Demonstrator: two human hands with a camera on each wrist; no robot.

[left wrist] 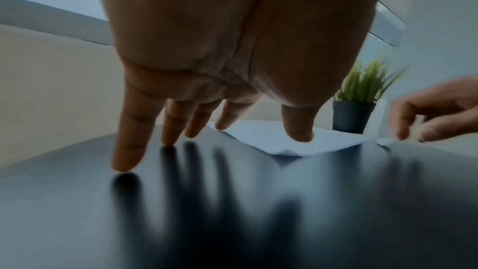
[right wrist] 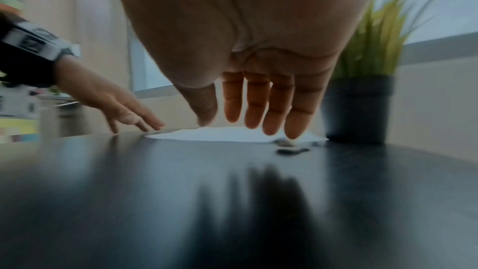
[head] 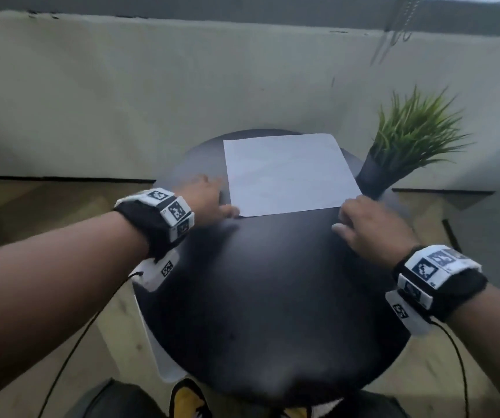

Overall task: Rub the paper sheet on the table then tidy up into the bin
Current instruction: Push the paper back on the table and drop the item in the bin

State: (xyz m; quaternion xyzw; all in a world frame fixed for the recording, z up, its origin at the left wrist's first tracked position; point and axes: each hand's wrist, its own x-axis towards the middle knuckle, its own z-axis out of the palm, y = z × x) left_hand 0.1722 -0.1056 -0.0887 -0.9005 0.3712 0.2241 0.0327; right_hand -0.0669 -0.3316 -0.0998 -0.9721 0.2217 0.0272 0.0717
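Head view, near to far: both wrists reach over the round dark counter (head: 266, 297). The left hand (head: 205, 200), at about ten o'clock, has its fingers (left wrist: 128, 146) spread and straight, tips on the counter beside the paper sheet (head: 288, 173), thumb at its near-left corner. The right hand (head: 369, 224), at two o'clock, hangs relaxed and holds nothing, fingertips over the near-right corner. The sheet lies flat toward twelve o'clock, just beside a potted plant (head: 405, 146). To rub well, I judge, lay both palms flat and stroke evenly, keeping the corners pinned. No bin shows.
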